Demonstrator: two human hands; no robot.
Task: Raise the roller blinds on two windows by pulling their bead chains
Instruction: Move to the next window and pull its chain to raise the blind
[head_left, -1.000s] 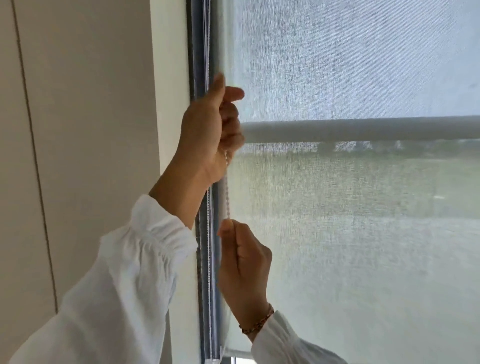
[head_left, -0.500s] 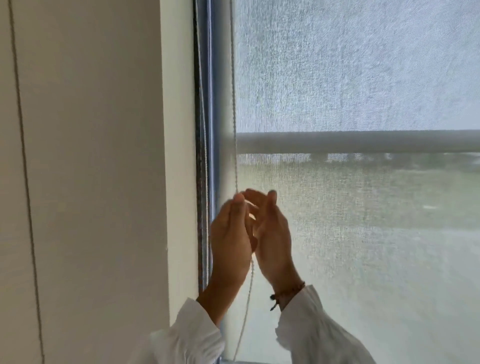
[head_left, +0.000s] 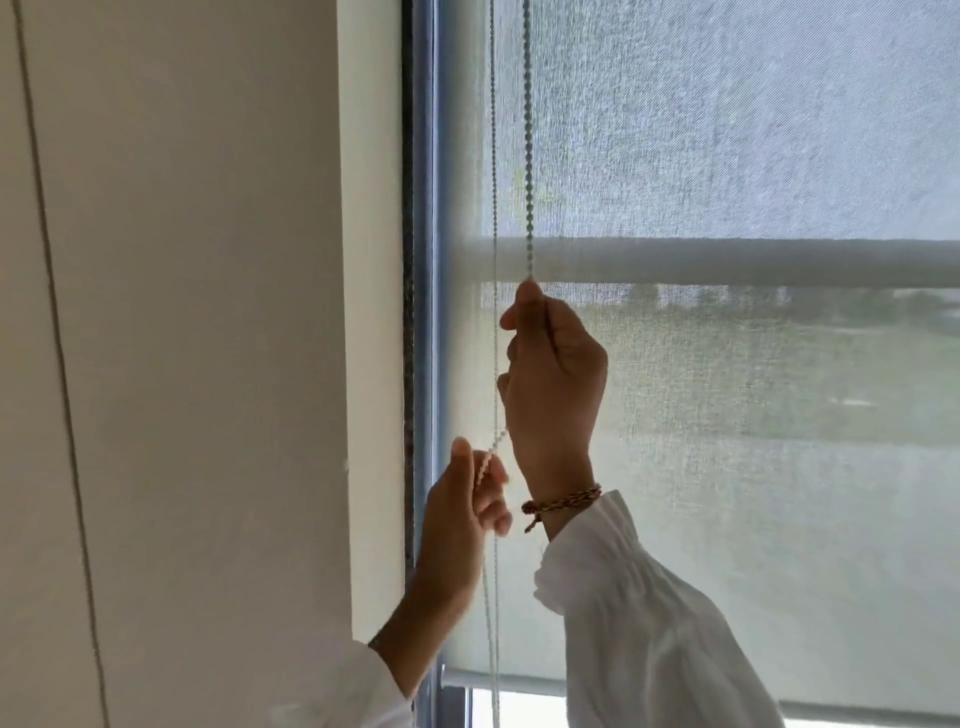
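A sheer grey roller blind (head_left: 727, 467) covers most of the window, and its bottom bar (head_left: 519, 682) hangs a little above the sill. The bead chain (head_left: 528, 156) runs down the blind's left side as two strands. My right hand (head_left: 553, 384) is shut on the nearer strand just under the window's crossbar. My left hand (head_left: 462, 514) sits lower and pinches the same strand between thumb and fingers. The thin second strand (head_left: 493, 208) hangs free beside it.
A cream wall (head_left: 208, 364) fills the left half, ending at the blue-grey window frame (head_left: 423, 260). A horizontal crossbar (head_left: 753, 262) shows through the blind. A strip of bright glass (head_left: 514, 709) shows under the bottom bar. White sleeves cover both forearms.
Both hands met low on the chain half a second ago. Since then my right hand has climbed to the crossbar and gripped higher, while my left stayed low. The blind's bottom bar is now visible.
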